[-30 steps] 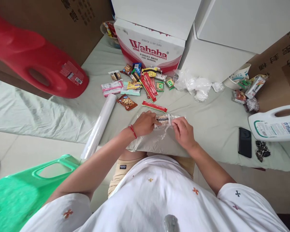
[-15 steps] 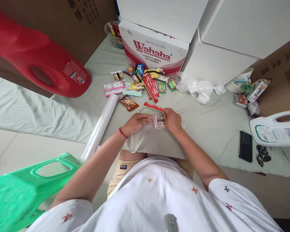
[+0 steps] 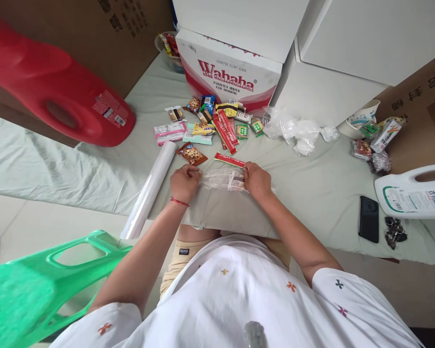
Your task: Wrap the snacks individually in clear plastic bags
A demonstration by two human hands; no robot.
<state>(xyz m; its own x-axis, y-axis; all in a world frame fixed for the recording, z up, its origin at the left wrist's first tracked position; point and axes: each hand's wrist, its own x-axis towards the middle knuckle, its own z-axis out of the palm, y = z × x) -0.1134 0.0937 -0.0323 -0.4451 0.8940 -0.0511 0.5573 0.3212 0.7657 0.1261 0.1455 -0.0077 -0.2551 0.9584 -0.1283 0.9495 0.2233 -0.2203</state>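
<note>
A piece of clear plastic film (image 3: 214, 179) stretches between my two hands near the table's front edge. Its left end is pinched in the closed fingers of my left hand (image 3: 185, 183). My right hand (image 3: 256, 180) is closed at the other end, over a small wrapped snack (image 3: 236, 181) with a printed label that lies in the film. Just beyond the film is a red snack stick (image 3: 228, 159), its right end by my right fingers. A brown cookie packet (image 3: 192, 153) lies right behind my left hand.
Several snack packets (image 3: 203, 129) lie before the Wahaha box (image 3: 230, 72). Crumpled plastic (image 3: 293, 126) sits right of them. A film roll (image 3: 150, 188) and red jug (image 3: 68, 92) stand left, above a green stool (image 3: 29, 285). At right are a phone (image 3: 369, 219), keys (image 3: 395, 233) and white bottle (image 3: 415, 192).
My left hand has moved left, away from the wrapped snack, drawing the film out into a long strip. My right hand has stayed nearly in place.
</note>
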